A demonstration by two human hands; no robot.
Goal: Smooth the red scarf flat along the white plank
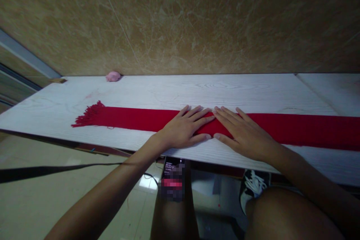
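Note:
A long red scarf [135,119] lies flat and narrow along the white table. Its fringed end is at the left, and the other end runs out of view at the right. My left hand [185,127] rests palm down on the scarf near its middle, fingers spread. Close beside it, my right hand [242,131] also lies flat on the cloth with fingers apart. The fingertips of both hands point toward each other and almost meet, with a little red cloth showing between them.
Behind the white wood-grain table [168,90] stands a marbled wall [180,22]. A small pink object [113,76] sits at the back edge, with a small wooden block [57,80] farther left. A phone [173,176] rests on my leg; a dark strap [56,170] crosses at left.

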